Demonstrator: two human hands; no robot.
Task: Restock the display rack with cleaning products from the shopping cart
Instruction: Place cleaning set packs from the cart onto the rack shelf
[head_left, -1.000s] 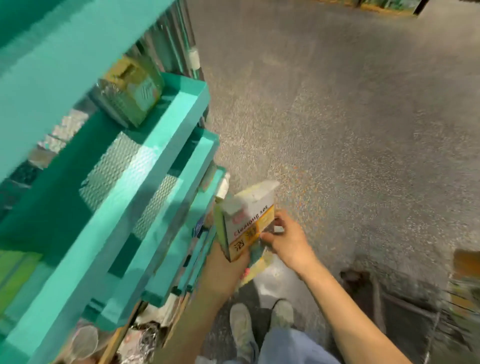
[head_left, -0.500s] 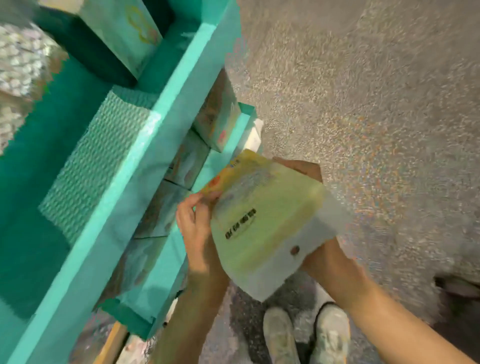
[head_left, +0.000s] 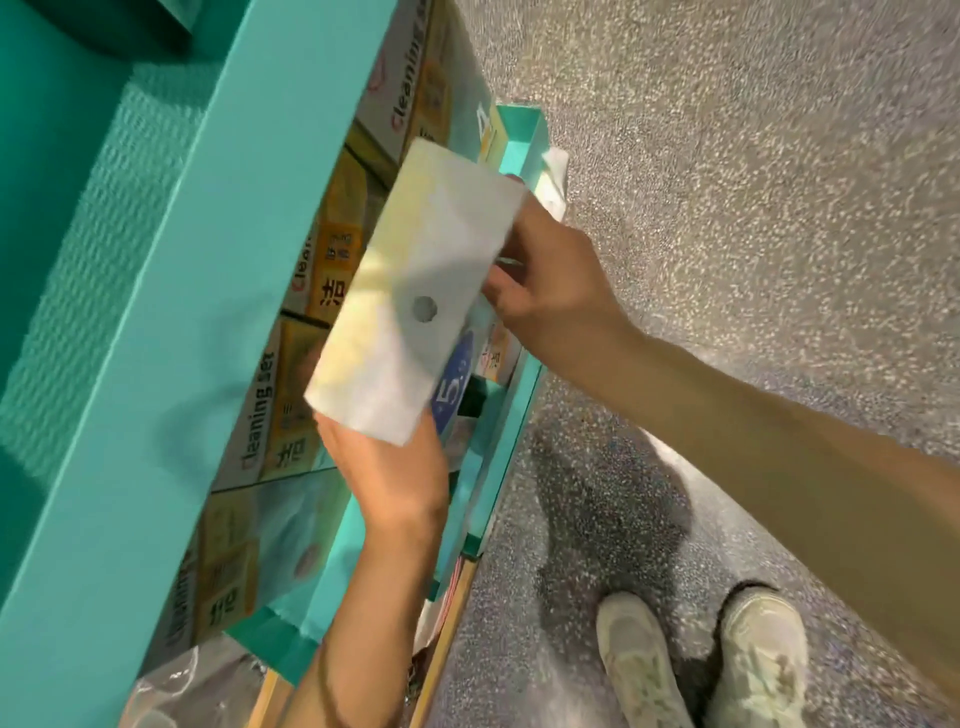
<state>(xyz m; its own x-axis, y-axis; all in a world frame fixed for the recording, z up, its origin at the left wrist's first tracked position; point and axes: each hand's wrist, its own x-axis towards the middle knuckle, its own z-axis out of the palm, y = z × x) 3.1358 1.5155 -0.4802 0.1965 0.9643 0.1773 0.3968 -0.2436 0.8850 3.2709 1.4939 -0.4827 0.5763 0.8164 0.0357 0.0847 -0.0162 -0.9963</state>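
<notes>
Cleaning set box (head_left: 415, 322) sits between both our hands, tilted, its pale back w/ a small round hole facing us, held just in front of the teal display rack (head_left: 171, 322). Our left hand (head_left: 389, 478) grips the box's lower end from beneath, fingers curled under it. Our right hand (head_left: 545, 280) pinches the upper right edge, thumb and fingers closed on the card. Behind the box, on a lower shelf, we see a row of boxes (head_left: 291, 410) printed "Cleaning set", yellow and white, standing side by side. A blue price tag (head_left: 452, 389) shows partly under the box. Below, pale shoes (head_left: 644, 660) on speckled grey floor (head_left: 727, 156).
</notes>
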